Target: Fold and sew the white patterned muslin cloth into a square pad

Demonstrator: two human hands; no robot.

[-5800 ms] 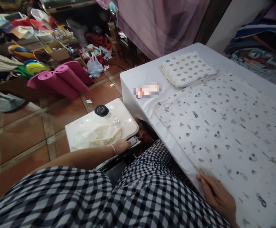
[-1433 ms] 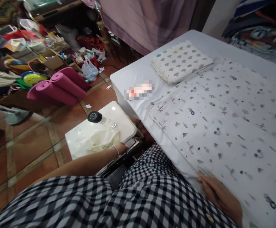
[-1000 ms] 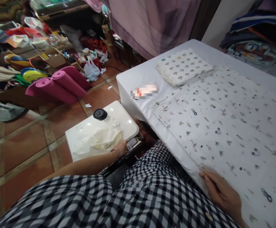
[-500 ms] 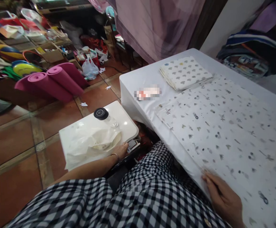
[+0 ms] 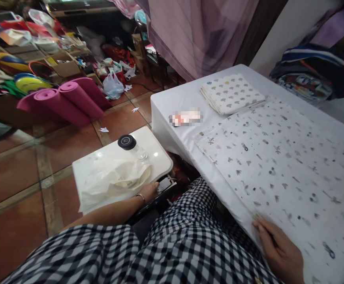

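Observation:
My left hand (image 5: 150,191) reaches to an open drawer (image 5: 166,191) under the top of a low white stand (image 5: 156,142). Its fingertips are hidden beside a pale object (image 5: 164,184) in the drawer, so I cannot tell whether they grip it. A cream plastic bag (image 5: 106,181) and a clear jar with a black lid (image 5: 126,142) lie on the stand. My right hand (image 5: 280,244) rests at the near edge of a white patterned cloth (image 5: 266,157), fingers curled and tips pressed together. Whether they pinch the cloth or something small is unclear.
The cloth lies on a white-covered table (image 5: 177,92). A folded patterned cloth (image 5: 232,92) and a blurred-out item (image 5: 186,117) are also on it. Pink rolled mats (image 5: 71,102) stand on the tiled floor (image 5: 12,189), before cluttered boxes and bags.
The view has shifted slightly. My left hand has moved a little left, and more of the drawer and its pale object shows. My right hand stays at the cloth's edge.

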